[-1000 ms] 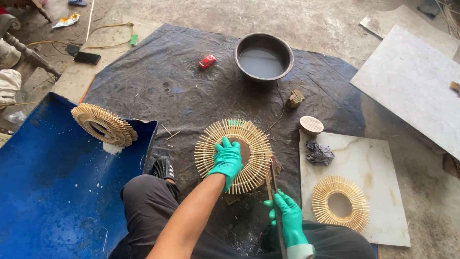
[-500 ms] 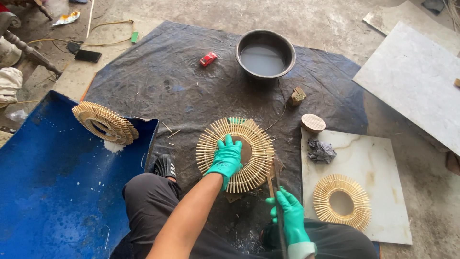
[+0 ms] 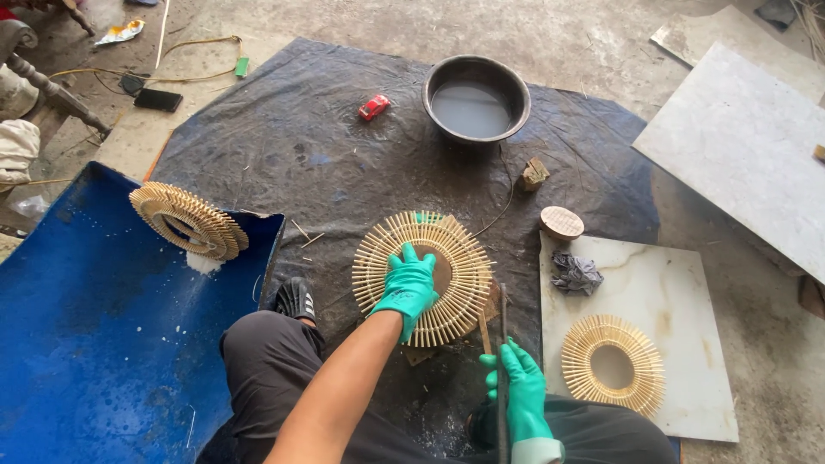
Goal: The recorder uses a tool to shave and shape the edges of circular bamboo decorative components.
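1. The sunburst ring of bamboo sticks [image 3: 423,277] lies flat on the dark tarpaulin [image 3: 284,146], directly in front of the person's knees. It sits in the same spot as one second ago; no shift or rotation can be made out.
2. The left hand [image 3: 407,288], in a green glove, presses palm-down on the ring with fingers spread across its inner edge at about 6 o'clock of the ring's centre. It grasps nothing; it pins the ring flat, as it did a second ago.
3. The right hand [image 3: 519,393], also gloved, is closed around a thin dark rod-like tool [image 3: 502,344]. The tool's tip points toward 12 o'clock and stands just beside the ring's rim at about 4 o'clock. Compared with a second ago, the hand and tool sit slightly closer to the rim. Judgement: the ring is braced for work at that edge.
4. A round wooden disc [image 3: 561,222] lies at 2 o'clock from the ring, near the tarpaulin's edge.
5. A metal basin of grey liquid [image 3: 476,99] stands at 12 o'clock, well apart.
6. A second, smaller ring [image 3: 613,364] rests on a white marble slab [image 3: 687,292] at 4 o'clock, beside a crumpled grey rag [image 3: 576,273].
7. A third ring [image 3: 187,220] leans on the rim of a blue tray [image 3: 77,344] at 9 o'clock.
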